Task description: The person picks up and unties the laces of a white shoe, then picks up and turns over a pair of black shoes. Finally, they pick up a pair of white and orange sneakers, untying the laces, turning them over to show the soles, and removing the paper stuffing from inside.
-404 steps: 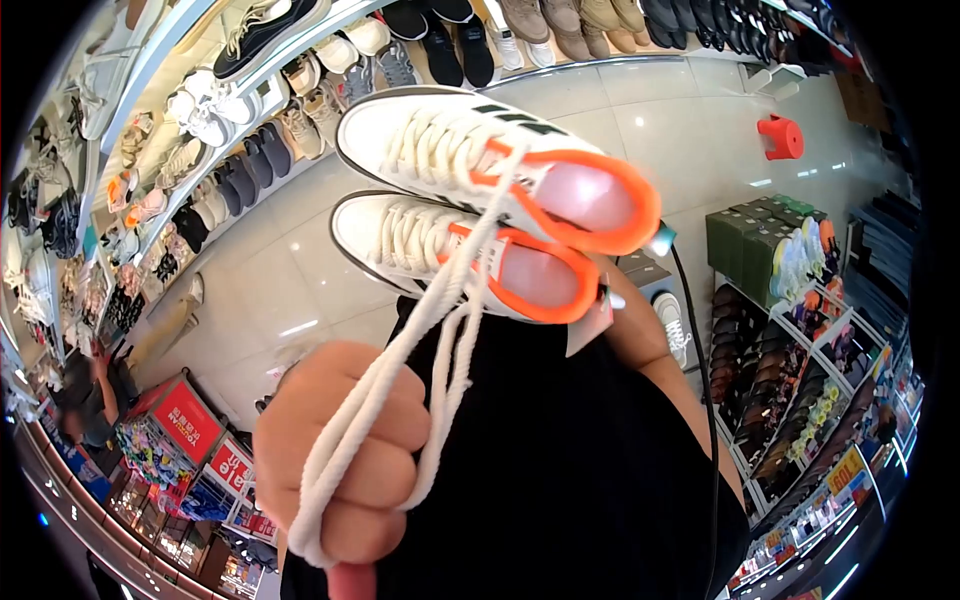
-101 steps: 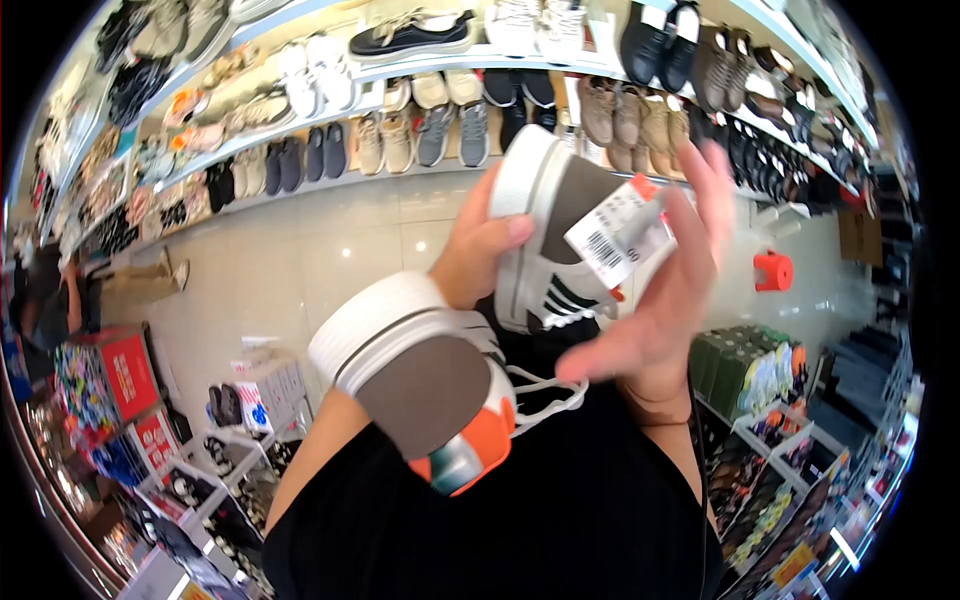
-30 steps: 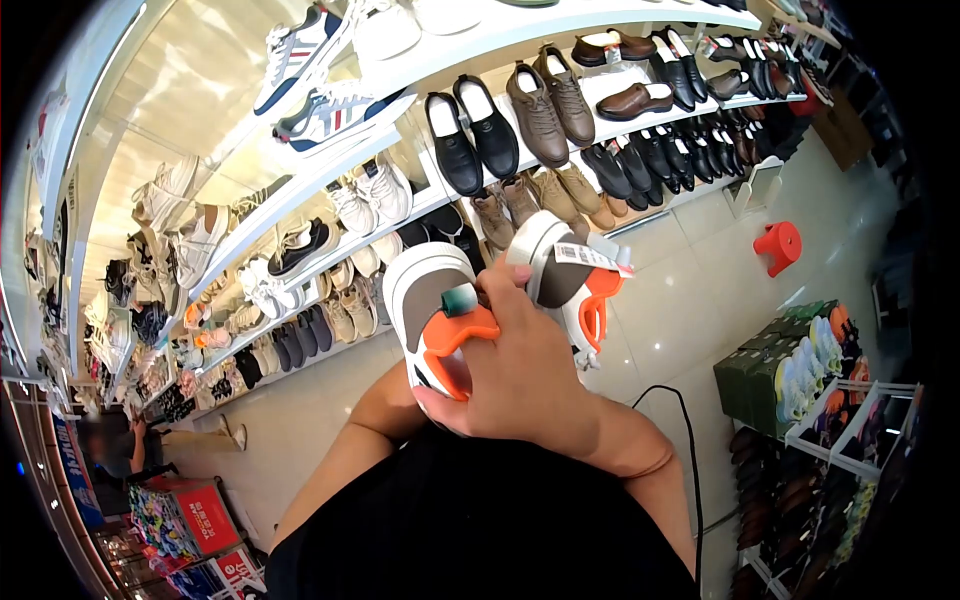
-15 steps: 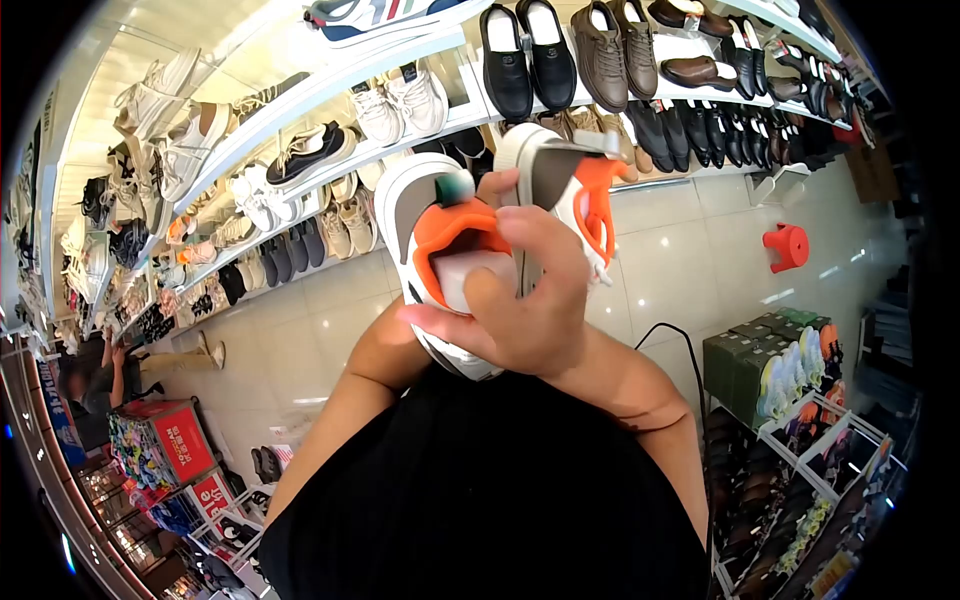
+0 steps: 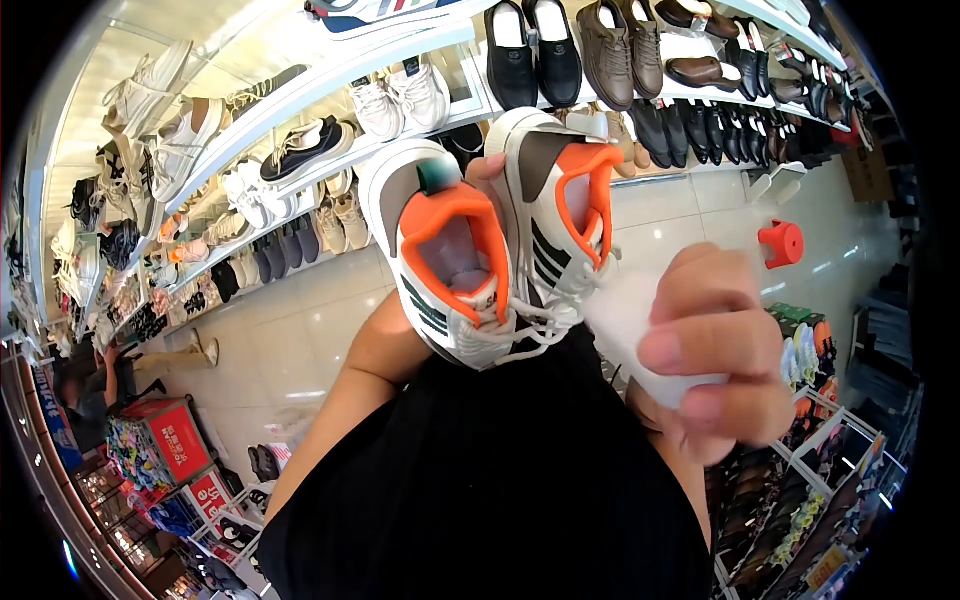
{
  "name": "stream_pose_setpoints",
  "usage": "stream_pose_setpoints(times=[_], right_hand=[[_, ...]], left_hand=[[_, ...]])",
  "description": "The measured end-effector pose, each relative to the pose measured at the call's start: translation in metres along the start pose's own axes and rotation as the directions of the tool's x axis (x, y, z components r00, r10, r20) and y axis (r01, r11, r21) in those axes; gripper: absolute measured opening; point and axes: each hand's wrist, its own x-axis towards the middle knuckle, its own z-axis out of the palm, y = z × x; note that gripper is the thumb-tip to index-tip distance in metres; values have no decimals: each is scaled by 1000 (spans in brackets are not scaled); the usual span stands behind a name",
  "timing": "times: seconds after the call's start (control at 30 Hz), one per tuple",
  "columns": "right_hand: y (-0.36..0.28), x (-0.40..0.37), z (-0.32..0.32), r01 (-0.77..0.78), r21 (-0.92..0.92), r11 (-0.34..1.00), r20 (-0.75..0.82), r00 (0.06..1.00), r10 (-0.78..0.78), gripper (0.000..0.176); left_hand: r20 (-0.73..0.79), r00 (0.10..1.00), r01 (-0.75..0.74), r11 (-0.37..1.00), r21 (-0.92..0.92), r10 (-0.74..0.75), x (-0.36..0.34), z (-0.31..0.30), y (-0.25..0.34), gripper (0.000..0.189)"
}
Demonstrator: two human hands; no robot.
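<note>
A pair of white sneakers with orange linings, a left-side sneaker (image 5: pixel 425 310) and a right-side sneaker (image 5: pixel 535 215), is held up before my chest, heels away from me. White laces hang loosely between them. My left hand (image 5: pixel 487 168) grips the pair from behind; only a fingertip shows between the heels, the rest being hidden. Off to the right, my right hand (image 5: pixel 722 350) has its fingers curled round a white wad of shoe stuffing (image 5: pixel 630 318), blurred by motion. The opening of the left-side sneaker shows its bare insole.
Lit shelves of shoes run ahead, with black loafers (image 5: pixel 535 55) and white sneakers (image 5: pixel 400 100) near the middle. A red stool (image 5: pixel 781 244) stands on the tiled floor (image 5: pixel 665 235). Shoe racks (image 5: pixel 800 480) are at lower right. Another person (image 5: pixel 110 375) is at far left.
My right hand has drawn the white stuffing out of the left-side sneaker and moved right and slightly down with it. The pair has stayed in my left hand, nearly in place.
</note>
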Motion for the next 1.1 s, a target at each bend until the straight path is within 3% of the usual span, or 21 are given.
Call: stream_pose_setpoints(times=[0.07,0.1,0.2,0.4,0.47,0.5,0.63,0.83,0.93,1.03,1.07,1.1], right_hand=[[-7,21,-10,-3,-135,991,273,961,40,47],[-5,26,-1,-57,-220,974,397,907,143,54],[11,24,27,-87,-458,885,583,721,373,75],[35,29,56,-116,-608,785,653,489,578,92],[39,26,63,-102,-627,772,642,494,586,86],[40,24,66,-93,-635,767,643,487,591,83],[46,22,67,-93,-628,773,656,472,589,73],[40,32,65,-120,-648,752,678,359,642,71],[50,14,66,-94,-593,800,605,603,519,70],[43,19,44,-105,-513,852,621,640,453,70],[36,19,36,-96,-456,885,483,809,337,69],[28,18,28,-74,-391,917,374,898,232,65]], left_hand=[[7,1000,-27,999,38,26,3,-1,1,64],[20,999,-44,997,56,43,5,-1,1,65],[77,992,-110,987,117,101,13,-2,4,67],[110,986,-154,921,359,122,10,-6,-6,70],[83,994,-97,956,277,76,2,-5,-16,72],[54,997,-55,998,26,53,3,-1,-20,73],[-25,999,51,990,135,-48,0,-10,-14,65],[-8,997,72,997,10,-72,8,-13,-8,57],[14,985,167,934,-315,-171,11,-15,-9,53],[76,932,302,643,-703,-354,8,-18,-9,50],[100,904,324,516,-793,-415,6,-17,-9,49],[117,884,330,427,-842,-452,5,-16,-10,48]])
